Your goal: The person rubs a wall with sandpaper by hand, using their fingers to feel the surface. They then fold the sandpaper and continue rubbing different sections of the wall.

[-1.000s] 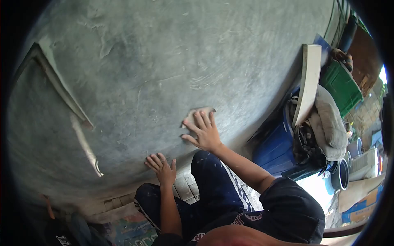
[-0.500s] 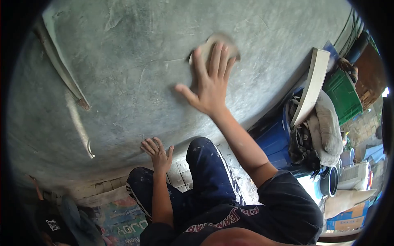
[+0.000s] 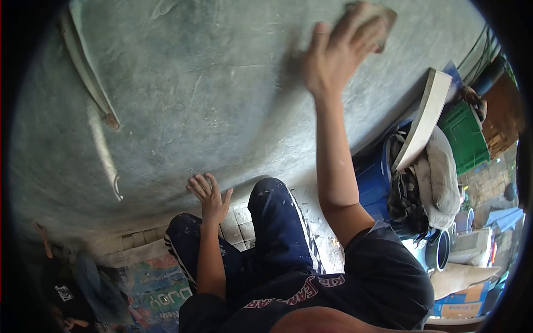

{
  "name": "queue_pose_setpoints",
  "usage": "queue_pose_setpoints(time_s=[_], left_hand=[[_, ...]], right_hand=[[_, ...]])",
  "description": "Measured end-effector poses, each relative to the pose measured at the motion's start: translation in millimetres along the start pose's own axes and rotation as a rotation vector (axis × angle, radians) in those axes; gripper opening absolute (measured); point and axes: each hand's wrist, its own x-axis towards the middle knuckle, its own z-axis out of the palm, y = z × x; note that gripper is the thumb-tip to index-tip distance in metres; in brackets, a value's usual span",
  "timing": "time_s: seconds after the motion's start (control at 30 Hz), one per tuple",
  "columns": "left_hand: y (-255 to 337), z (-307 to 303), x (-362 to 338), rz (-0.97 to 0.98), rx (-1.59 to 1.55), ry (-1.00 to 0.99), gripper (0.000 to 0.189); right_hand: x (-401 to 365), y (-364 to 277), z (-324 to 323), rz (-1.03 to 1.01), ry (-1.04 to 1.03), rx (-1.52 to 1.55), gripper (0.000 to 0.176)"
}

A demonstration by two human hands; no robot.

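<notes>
A brownish flat piece, perhaps sandpaper, lies under the fingers of my right hand, which presses it to the grey wall at the upper right. Motion blurs these fingers, but they look stretched out over the piece. My left hand rests low against the wall, its fingers spread and nothing in them, just above my left knee.
A thin board leans over a blue barrel at the right, beside a grey sack and a green crate. A pipe runs down the wall at the left. Another person is at the lower left.
My right hand has slid up and to the right along the wall with the flat piece. The left hand has hardly moved; the view has shifted slightly.
</notes>
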Motion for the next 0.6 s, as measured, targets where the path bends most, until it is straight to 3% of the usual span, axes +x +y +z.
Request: queue_pose_setpoints(time_s=[0.07,0.17,0.23,0.3,0.33,0.4,0.47,0.53,0.6], left_hand=[[-0.1,6.4,-3.2,-0.061,-0.038,0.035,0.088],[1.9,2.5,-1.7,-0.041,-0.043,0.071,0.089],[2.8,-0.6,-4.9,-0.055,-0.063,0.053,0.091],[1.0,-6.7,-6.9,-0.056,-0.071,0.052,0.093],[1.0,-11.4,-8.6,-0.071,-0.086,-0.017,0.095],[-0.8,-16.4,-2.7,-0.086,-0.095,-0.080,0.097],[3.7,-19.2,-6.4,-0.079,-0.099,-0.088,0.106],[6.3,-15.0,-7.2,-0.059,-0.064,-0.045,0.106],[3.7,-8.6,-4.2,-0.024,-0.023,0.006,0.106]], right_hand=[[-29.2,-19.1,6.0,-0.142,-0.076,-0.042,0.094],[-134.3,-15.8,6.6,-0.210,-0.343,-0.024,0.083],[-225.3,15.3,6.2,-0.160,-0.472,-0.038,0.072],[-273.8,45.3,-7.8,0.041,-0.651,-0.101,0.072],[-272.2,55.0,-13.0,0.099,-0.648,-0.203,0.077],[-219.0,63.0,-6.6,0.354,-0.312,-0.119,0.085],[-135.2,75.7,2.2,0.449,-0.019,0.094,0.080],[-53.9,40.3,-11.7,0.405,-0.009,0.063,0.072],[-13.2,0.2,-13.6,0.145,-0.032,0.080,0.076]])
